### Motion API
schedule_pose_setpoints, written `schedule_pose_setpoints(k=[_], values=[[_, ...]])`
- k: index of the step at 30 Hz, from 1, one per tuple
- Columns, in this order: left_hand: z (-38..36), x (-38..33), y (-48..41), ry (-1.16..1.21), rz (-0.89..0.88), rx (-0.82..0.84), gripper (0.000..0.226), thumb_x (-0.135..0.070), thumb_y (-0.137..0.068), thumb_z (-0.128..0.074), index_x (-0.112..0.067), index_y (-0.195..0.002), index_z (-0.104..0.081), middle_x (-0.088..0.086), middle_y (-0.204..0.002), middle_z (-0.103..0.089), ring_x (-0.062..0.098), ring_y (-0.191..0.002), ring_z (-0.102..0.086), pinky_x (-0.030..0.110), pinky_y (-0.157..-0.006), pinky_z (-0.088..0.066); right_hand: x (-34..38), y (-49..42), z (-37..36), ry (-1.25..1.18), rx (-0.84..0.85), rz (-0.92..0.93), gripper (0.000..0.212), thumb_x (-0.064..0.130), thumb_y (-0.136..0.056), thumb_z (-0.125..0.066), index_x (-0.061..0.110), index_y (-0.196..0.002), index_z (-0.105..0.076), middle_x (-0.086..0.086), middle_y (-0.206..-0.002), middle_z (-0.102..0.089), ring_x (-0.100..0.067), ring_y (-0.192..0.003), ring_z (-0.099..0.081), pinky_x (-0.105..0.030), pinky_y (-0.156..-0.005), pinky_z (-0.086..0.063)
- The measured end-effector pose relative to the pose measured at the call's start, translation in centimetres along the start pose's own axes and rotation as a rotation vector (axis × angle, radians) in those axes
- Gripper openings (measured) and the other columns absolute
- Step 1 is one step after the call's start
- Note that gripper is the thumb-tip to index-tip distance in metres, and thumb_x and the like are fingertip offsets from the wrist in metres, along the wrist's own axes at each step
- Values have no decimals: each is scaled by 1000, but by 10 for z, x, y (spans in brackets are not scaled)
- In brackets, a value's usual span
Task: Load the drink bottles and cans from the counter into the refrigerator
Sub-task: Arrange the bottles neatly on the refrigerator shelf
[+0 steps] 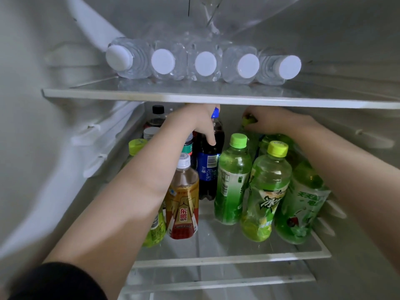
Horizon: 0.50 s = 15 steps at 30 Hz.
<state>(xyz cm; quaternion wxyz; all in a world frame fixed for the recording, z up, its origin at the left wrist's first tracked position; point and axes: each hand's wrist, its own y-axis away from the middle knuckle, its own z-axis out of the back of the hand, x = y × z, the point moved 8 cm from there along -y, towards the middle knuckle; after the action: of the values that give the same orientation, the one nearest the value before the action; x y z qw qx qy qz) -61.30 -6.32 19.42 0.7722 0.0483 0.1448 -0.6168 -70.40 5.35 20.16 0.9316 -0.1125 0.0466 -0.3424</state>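
Note:
Both my hands reach into the refrigerator's middle shelf (227, 259). My left hand (192, 123) grips the neck of a dark cola bottle with a blue cap and blue label (208, 163), which stands upright mid-shelf. Deeper at the right, my right hand (275, 123) holds the yellow-green cap of a green tea bottle (249, 121); its body is mostly hidden. Several green tea bottles (232, 180) stand in front on the right. An amber energy drink bottle with a white cap (184, 198) stands beside my left forearm.
Several clear water bottles with white caps (205, 62) lie side by side on the upper glass shelf (216, 98). More bottles, one with a black cap (157, 115), stand at the back left. The upper shelf's edge sits just above both hands. A lower shelf (216, 282) shows below.

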Motion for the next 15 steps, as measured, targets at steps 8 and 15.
schedule_pose_setpoints(k=[8, 15], values=[[-2, -6, -14, -23, 28, 94, 39, -23, -67, -84, -21, -75, -46, -2, -73, -50, 14, -61, -46, 24, -58, -38, 10, 36, 13, -12, 94, 65, 28, 23, -84, -64, 9, -108, -61, -12, -101, -64, -27, -89, -59, -40, -79, -50], [-22, -8, -34, 19, 101, 294, 41, -21, -80, -74, 2, -112, -65, 18, -103, -65, 26, -81, -59, 35, -80, -51, -1, 59, 18, -154, 6, -31, 40, 26, -82, -69, 17, -121, -59, -6, -115, -60, -17, -96, -52, -25, -78, -41]])
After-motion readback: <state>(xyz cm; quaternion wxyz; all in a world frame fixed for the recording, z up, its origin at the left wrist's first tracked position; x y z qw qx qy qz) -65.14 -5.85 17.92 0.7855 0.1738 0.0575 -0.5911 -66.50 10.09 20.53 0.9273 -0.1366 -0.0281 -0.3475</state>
